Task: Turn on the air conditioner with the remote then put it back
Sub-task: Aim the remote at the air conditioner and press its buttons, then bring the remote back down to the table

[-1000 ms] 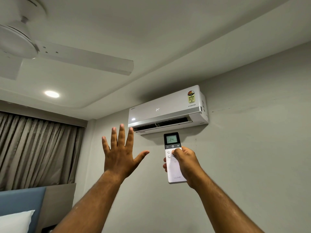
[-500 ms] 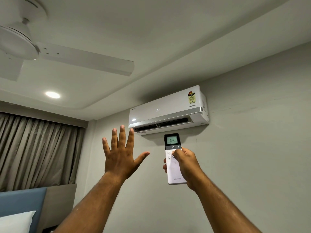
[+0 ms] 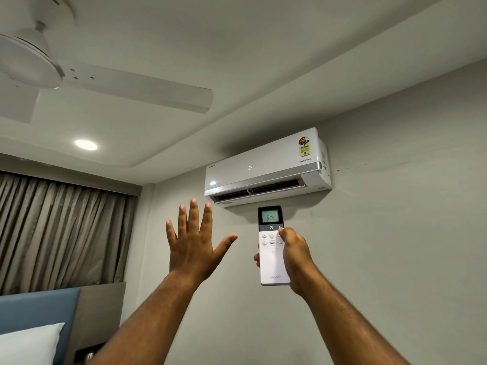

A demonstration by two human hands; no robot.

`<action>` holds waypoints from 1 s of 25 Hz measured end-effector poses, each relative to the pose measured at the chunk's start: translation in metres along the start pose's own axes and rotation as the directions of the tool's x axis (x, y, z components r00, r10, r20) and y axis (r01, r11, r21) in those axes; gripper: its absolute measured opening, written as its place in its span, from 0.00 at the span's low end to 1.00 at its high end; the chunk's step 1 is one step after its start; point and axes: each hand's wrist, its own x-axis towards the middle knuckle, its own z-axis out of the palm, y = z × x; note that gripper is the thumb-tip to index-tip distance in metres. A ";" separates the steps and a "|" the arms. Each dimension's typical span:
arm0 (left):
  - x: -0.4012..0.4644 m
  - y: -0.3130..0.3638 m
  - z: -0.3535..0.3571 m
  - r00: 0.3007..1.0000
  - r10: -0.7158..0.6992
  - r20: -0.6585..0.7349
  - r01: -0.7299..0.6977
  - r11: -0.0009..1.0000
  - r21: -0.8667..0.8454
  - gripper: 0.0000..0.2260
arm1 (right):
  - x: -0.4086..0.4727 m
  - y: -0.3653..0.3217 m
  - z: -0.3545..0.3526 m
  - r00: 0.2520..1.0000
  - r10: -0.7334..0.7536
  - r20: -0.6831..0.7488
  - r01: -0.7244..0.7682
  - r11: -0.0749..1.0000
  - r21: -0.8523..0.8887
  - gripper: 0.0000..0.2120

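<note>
Against a grey bedroom wall, one AC reading 24 hangs above one remote gripped upright in the right hand, left hand spread empty beside it, one fan overhead.

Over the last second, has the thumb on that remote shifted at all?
Yes. The right hand's thumb has slid right across the remote, off the middle buttons to the plus key at the right edge. The remote itself stays just under the air conditioner.
</note>
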 end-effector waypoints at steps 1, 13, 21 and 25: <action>-0.002 0.001 0.002 0.999 -0.032 0.026 0.033 0.998 -0.059 0.41 | -0.001 0.003 0.004 1.000 0.014 -0.001 -0.014 1.000 0.011 0.14; -0.069 -0.044 -0.013 0.856 -0.265 0.444 0.494 0.672 -0.551 0.10 | -0.024 0.098 0.102 0.975 0.203 0.090 -0.200 0.979 -0.049 0.14; -0.187 -0.139 -0.025 0.601 -0.586 0.544 0.799 0.466 -0.380 0.07 | -0.083 0.229 0.185 0.853 0.440 0.281 -0.445 0.894 -0.049 0.13; -0.267 -0.184 -0.027 0.410 -0.714 0.568 0.912 0.336 -0.236 0.07 | -0.133 0.302 0.214 0.735 0.581 0.349 -0.574 0.807 -0.135 0.13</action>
